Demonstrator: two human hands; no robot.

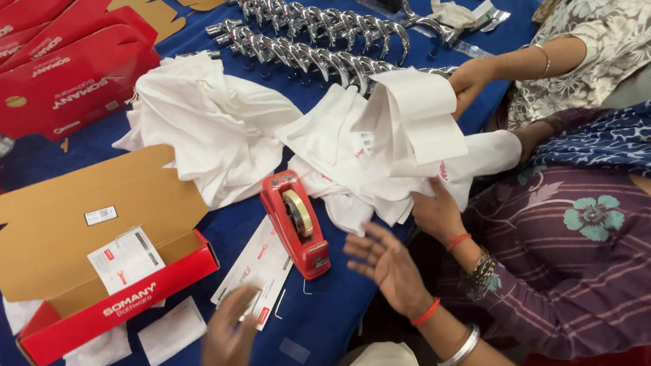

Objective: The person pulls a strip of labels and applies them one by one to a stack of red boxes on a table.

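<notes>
My left hand (229, 342) is blurred and hovers low over the blue table, its fingers at a white printed leaflet (258, 270). Fingers spread, my right hand (385, 267) holds nothing; it is just right of a red tape dispenser (295, 221), and I wear an orange and a silver bangle on that wrist. An open red carton (105, 305) with a brown inside and a leaflet in it stands to the left. White cloth bags (228, 129) lie heaped in the middle.
A person in a purple striped dress grips white cloth with one hand (436, 211). Another person's hand (469, 82) holds a folded white sheet. Several chrome taps (307, 36) lie in rows at the back. Flat red cartons (21, 63) are stacked at the far left.
</notes>
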